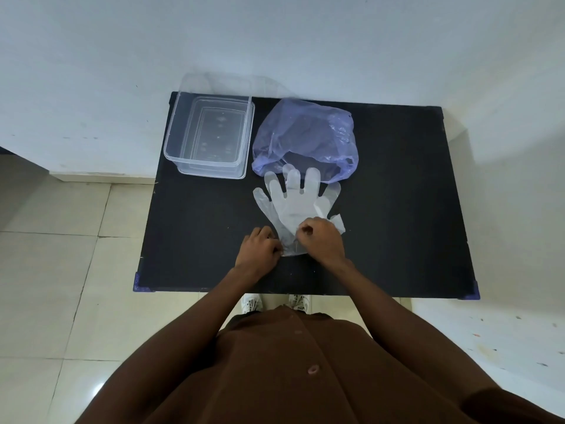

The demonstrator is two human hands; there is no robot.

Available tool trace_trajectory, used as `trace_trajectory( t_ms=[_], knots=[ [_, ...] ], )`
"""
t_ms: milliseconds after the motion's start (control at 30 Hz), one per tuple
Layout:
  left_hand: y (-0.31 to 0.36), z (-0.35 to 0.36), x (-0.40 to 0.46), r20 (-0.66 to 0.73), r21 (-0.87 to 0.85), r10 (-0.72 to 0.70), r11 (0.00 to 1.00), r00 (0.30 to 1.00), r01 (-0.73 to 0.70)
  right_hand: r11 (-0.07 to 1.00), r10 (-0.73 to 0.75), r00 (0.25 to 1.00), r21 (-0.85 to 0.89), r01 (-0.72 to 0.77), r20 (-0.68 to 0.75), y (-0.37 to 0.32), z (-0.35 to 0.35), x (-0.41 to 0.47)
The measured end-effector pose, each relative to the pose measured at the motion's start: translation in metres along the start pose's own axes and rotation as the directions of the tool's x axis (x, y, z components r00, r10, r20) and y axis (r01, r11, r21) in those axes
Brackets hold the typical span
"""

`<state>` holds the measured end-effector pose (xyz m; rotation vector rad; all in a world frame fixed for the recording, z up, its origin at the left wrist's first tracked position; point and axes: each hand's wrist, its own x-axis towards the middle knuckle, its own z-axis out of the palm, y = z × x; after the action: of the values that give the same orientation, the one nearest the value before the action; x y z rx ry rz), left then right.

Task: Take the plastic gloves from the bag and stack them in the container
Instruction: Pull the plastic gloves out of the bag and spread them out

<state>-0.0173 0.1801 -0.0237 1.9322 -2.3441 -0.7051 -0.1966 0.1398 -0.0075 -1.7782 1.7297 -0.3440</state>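
Spreading wide across the view: black table [397, 209], flat and matte, blue caps on the near corners, pushed against a pale wall above tiled floor.

Next in size, clear container [183, 130] at the far left of the table: rigid see-through plastic, rectangular with rounded corners, no lid on it, only its own moulded bottom visible through the walls. No gloves inside yet, by the look of it.

Just right of that, bag [305, 130]: thin purple film, crumpled and domed, mouth turned toward the near edge and gaping. Contents impossible to make out through the tinted plastic.

Nearer than the bag, gloves [293, 206] lying flat on the table: filmy, cloudy-clear, limp plastic, fingers fanned toward the bag and fingertips reaching into its mouth. More than one layer showing, with extra fingers and a thumb poking out on both sides, so probably a small pile; exact count not tellable.

Smallest: left hand [260, 247] curled, fingertips pinching the cuff edge at its left; right hand [318, 237] also curled, thumb and fingers closed on the cuff from above. Both seemingly separating or squaring the layers.

Judging progress: early. Gloves out of the bag, nothing stacked in the container; lifting across to the left and laying flat remains, plus any more in the bag.
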Motion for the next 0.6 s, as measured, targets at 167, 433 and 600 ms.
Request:
trace_trajectory(
  t_ms=[167,433,600],
  knots=[
    [0.000,-0.002,0.003,0.031,-0.003,0.000,1.000,1.000,0.000,0.998,0.017,0.986,0.056,-0.008,-0.168,0.000,-0.017,0.002],
    [0.014,-0.038,0.028,0.228,-0.796,-0.381,0.457,0.896,0.397,0.949,-0.314,0.896,-0.132,0.286,-0.313,-0.023,-0.029,-0.012],
    [0.026,-0.071,0.049,0.545,-0.837,-0.158,-0.160,0.824,0.523,0.744,-0.642,0.750,-0.364,0.560,-0.157,-0.033,-0.027,-0.023]
  ],
)
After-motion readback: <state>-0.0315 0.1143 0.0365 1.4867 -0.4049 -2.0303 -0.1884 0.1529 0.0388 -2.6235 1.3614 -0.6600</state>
